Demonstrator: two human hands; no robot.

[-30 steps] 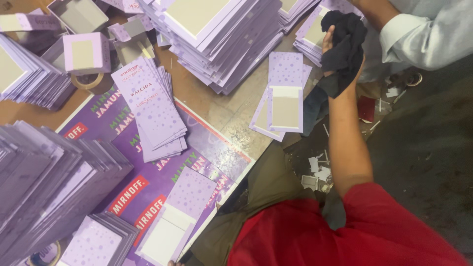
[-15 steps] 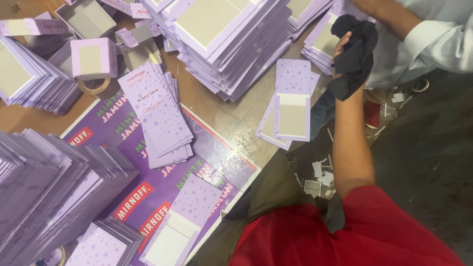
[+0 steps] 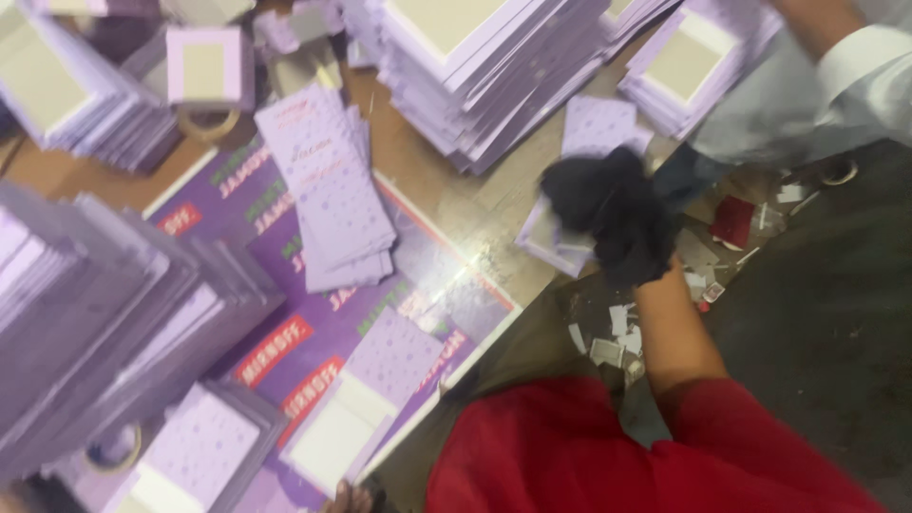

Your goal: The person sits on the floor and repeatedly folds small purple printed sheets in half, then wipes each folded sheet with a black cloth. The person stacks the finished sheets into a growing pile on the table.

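One hand in play: right hand [image 3: 622, 223] hidden under bunched black cloth [image 3: 608, 214], fingers clamped inside it, blurred. Cloth hovers over purple card [image 3: 560, 242] at worktop [image 3: 456, 204] edge, wad presenting broad face downward. Left hand: only fingertips at bottom edge, state unclear. Card stacks [image 3: 484, 71] ring bare middle, within reach.

A purple printed poster [image 3: 313, 342] lies flat beneath lilac card stacks [image 3: 332, 199].

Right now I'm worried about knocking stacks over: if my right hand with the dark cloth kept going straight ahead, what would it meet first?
Probably the lilac card lying flat just beyond the right hand and its dark cloth; depth is blurred, so that is uncertain.
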